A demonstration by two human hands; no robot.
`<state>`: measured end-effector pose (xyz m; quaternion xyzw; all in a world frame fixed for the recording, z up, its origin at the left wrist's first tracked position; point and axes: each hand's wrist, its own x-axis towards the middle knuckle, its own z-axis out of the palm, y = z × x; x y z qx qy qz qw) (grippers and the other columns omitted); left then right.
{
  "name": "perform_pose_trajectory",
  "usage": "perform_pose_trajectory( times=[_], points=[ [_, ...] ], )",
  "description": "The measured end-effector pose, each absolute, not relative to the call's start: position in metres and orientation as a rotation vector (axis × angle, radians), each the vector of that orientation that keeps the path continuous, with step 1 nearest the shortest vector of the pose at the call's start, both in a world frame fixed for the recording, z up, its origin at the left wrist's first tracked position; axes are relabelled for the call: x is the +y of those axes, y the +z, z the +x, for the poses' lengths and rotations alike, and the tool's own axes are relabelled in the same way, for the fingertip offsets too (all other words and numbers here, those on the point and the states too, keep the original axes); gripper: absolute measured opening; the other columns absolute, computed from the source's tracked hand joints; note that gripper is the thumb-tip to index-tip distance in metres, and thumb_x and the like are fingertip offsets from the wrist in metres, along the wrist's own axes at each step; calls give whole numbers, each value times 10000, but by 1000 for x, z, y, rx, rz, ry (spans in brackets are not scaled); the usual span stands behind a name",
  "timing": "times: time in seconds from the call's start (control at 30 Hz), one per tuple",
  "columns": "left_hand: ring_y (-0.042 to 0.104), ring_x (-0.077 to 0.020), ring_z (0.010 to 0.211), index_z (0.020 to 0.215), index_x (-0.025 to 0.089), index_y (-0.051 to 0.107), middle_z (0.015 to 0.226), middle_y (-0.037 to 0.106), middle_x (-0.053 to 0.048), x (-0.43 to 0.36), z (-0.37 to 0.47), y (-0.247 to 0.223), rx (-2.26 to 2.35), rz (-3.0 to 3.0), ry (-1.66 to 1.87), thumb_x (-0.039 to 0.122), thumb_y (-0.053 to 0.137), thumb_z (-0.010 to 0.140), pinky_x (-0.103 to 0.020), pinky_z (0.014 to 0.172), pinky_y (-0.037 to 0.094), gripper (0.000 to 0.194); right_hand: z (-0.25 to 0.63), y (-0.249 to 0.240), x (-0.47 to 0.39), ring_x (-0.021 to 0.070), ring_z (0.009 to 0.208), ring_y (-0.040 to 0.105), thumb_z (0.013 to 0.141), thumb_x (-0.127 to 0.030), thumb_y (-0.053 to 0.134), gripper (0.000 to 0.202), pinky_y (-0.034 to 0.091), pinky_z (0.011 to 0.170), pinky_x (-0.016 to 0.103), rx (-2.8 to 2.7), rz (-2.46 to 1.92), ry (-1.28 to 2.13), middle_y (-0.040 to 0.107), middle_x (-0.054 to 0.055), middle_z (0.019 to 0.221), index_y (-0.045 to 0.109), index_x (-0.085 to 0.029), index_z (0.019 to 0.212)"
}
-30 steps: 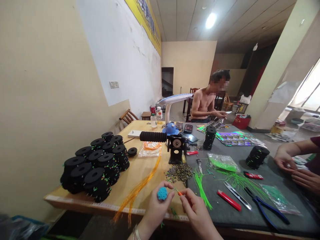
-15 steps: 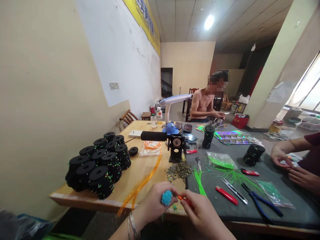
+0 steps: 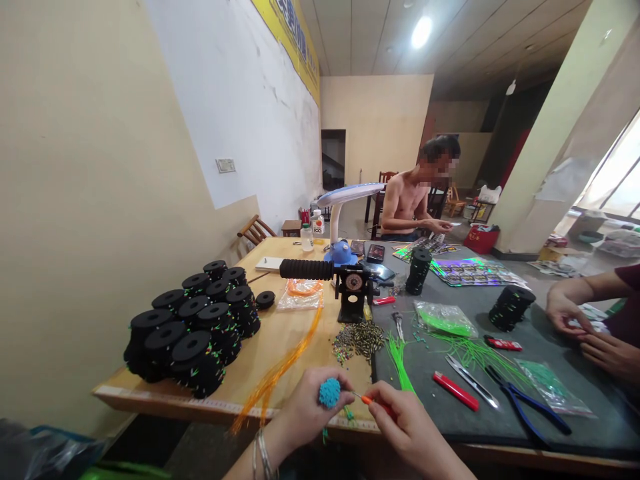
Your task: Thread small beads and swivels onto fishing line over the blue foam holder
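My left hand (image 3: 313,400) is closed round a bundle whose round, knobbly turquoise end (image 3: 330,393) pokes out at the top of the fist. Its thumb and index finger point right, at the tip of a thin-shafted tool with an orange-red handle (image 3: 367,400). That handle is pinched in my right hand (image 3: 400,413). Whatever lies between the left fingertips is too small to make out. Small green bits (image 3: 349,413) hang below the left hand. Just beyond both hands lies a heap of small metallic and coloured pieces (image 3: 361,340).
Stacked black foam spools (image 3: 193,347) fill the left side. A black hand-crank winder (image 3: 353,293) and a lamp (image 3: 341,250) stand ahead. Orange strands (image 3: 285,370), green strands (image 3: 399,360), a red lighter-like stick (image 3: 456,391), snips (image 3: 470,380) and blue-handled pliers (image 3: 525,403) lie around. Two people sit nearby.
My right hand has drawn slightly right with the orange-red tool, and more of its thin metal shaft shows between my hands. The left hand keeps its hold on the turquoise bundle.
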<state>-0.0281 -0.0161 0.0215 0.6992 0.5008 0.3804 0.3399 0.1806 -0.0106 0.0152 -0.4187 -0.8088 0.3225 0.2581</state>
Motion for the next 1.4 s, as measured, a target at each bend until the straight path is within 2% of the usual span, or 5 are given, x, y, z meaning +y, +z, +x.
perform_pose_trajectory(
  times=[0.4,0.57,0.8,1.0,1.4],
  points=[
    [621,-163,634,719,165,641,661,703,-32,-13,-22,14,1220,1542,1087,292,662,787,-229,625,471,145,168,-14,-9,115,493,387,938,-506,375,379,294,481,216,-1827,-1130,1081,402,-69,560,581,-193,885],
    [617,-166,625,701,164,639,653,701,-37,-9,-20,6,1229,1547,1117,286,647,792,-236,625,474,152,168,-27,8,200,719,600,929,-286,441,196,437,650,274,-1989,-1342,488,631,37,775,619,-203,926],
    [611,-177,607,701,171,639,627,685,-32,-4,-17,-2,1239,1550,1109,393,662,779,-242,600,480,237,148,-40,15,234,848,603,804,-30,522,244,486,716,302,-2159,-1510,102,664,76,884,655,-186,937],
    [623,-189,618,688,177,633,618,670,-27,-3,-18,-5,1215,1493,1115,479,676,751,-246,602,493,311,214,-23,14,229,909,598,877,-150,489,223,480,813,346,-1940,-1418,-72,682,83,965,615,-191,1056],
    [577,-170,594,668,177,631,601,641,-11,1,-15,-14,1184,1423,1172,470,674,746,-239,589,455,306,392,-49,18,328,1074,585,841,-353,486,328,464,853,442,-1767,-2107,-478,696,134,1101,662,-178,1056]
  ],
)
